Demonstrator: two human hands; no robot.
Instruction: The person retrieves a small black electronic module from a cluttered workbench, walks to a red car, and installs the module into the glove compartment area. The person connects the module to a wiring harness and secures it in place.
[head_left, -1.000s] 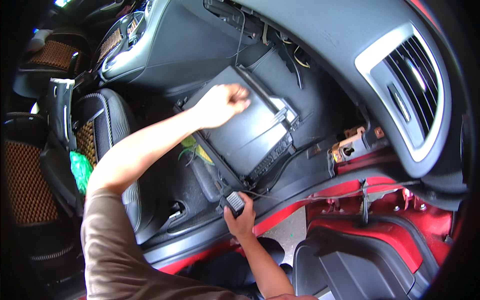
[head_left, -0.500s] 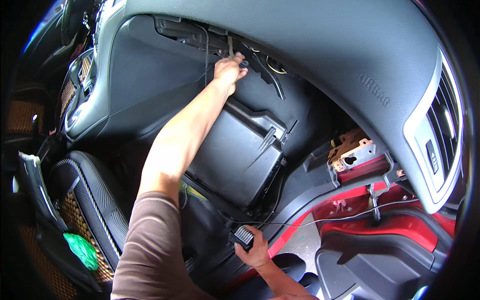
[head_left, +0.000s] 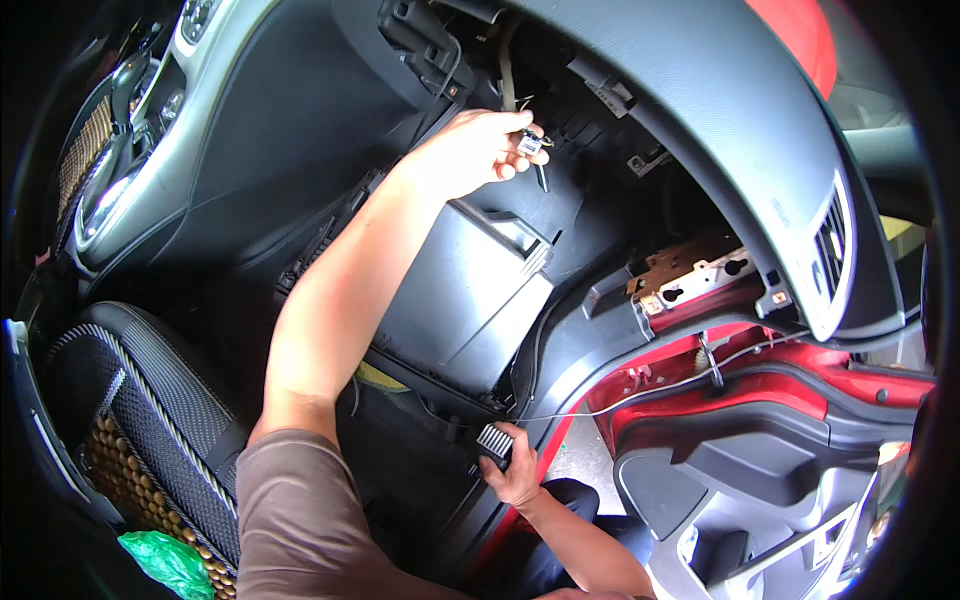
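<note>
My left hand [head_left: 478,152] reaches into the opening below the dashboard. Its thumb and fingers pinch a small, light-coloured wire connector [head_left: 531,144], with a thick wrapped cable [head_left: 507,70] hanging just above. Lower down, near the door sill, my right hand [head_left: 516,472] grips a small black block with pale metal fins [head_left: 494,441], which looks like a heat sink module. The fins face up, and my fingers hide part of the block's body. Between the two hands, a large black plastic box-shaped panel [head_left: 455,310] lies in the footwell.
The dashboard [head_left: 720,120] overhangs on the right, with a bare metal bracket [head_left: 705,278] beneath its end. A thin cable [head_left: 640,398] runs across the sill toward the open door [head_left: 740,450]. On the left is a seat with a beaded cover [head_left: 140,470] and a green plastic bag [head_left: 165,562].
The view has shifted closer to the opening. My left hand has turned, and the connector in its fingers now shows plainly. My right hand still holds the finned block.
</note>
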